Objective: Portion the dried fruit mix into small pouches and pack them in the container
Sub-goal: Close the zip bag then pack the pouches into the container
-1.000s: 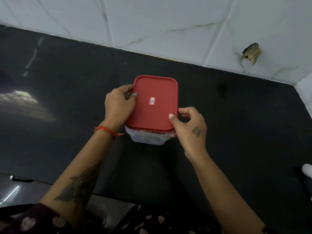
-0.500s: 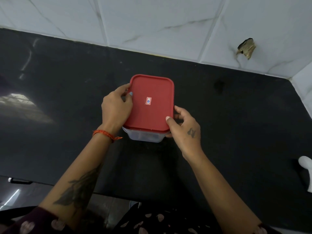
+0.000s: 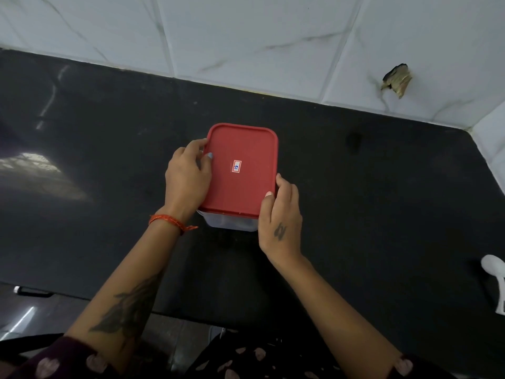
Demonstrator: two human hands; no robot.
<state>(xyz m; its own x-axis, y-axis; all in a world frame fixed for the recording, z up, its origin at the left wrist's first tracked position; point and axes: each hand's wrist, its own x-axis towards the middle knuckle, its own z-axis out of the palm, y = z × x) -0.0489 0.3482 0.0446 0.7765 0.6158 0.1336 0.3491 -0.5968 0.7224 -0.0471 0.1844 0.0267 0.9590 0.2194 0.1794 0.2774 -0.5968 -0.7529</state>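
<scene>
A clear plastic container (image 3: 229, 223) with a red lid (image 3: 240, 170) stands on the black counter (image 3: 369, 203). The lid lies flat on it and bears a small sticker. My left hand (image 3: 187, 179) grips the container's left side, thumb on the lid's edge and fingers curled round the far left rim. My right hand (image 3: 280, 214) grips the near right corner, thumb on the lid and fingers down the right side. The contents are hidden under the lid; no pouches or fruit show.
White tiled wall (image 3: 246, 36) runs along the back, with a chipped hole (image 3: 396, 80) at the right. A white object (image 3: 496, 283) lies at the counter's right edge. A dark pen-like item (image 3: 32, 292) sits below the counter's front edge at left.
The right hand's fingers have closed in against the container's right side. The left hand keeps its hold; the container stays in place.
</scene>
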